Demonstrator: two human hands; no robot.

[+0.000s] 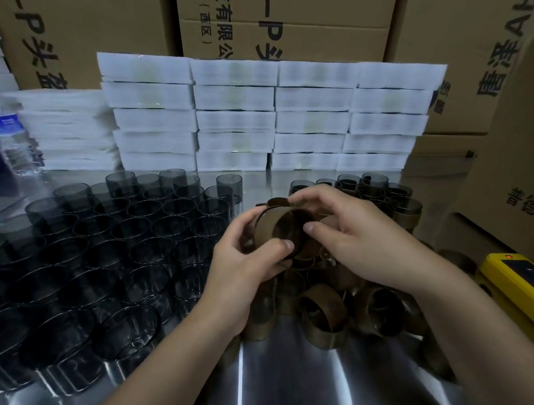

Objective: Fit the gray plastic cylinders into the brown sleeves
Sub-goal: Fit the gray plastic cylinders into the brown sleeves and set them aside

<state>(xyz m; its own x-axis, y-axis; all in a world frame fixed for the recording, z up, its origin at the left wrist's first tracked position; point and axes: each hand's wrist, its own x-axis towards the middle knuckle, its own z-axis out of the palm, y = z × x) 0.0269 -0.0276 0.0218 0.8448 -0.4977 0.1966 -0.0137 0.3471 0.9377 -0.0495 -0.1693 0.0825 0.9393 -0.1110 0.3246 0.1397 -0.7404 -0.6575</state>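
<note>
Above the pile, both hands hold one brown sleeve, its open end tilted toward me and a dark cylinder partly inside it. My left hand grips its left side, thumb across the front rim. My right hand pinches its right edge, fingers arched over the top. Several smoky gray plastic cylinders stand upright in rows on the left of the metal table. Loose brown sleeves lie heaped under my hands. Sleeved cylinders stand at the back right.
White foam trays are stacked along the back, cardboard boxes behind them. A water bottle stands at far left. A yellow device sits at the right edge. Bare steel table shows near the front.
</note>
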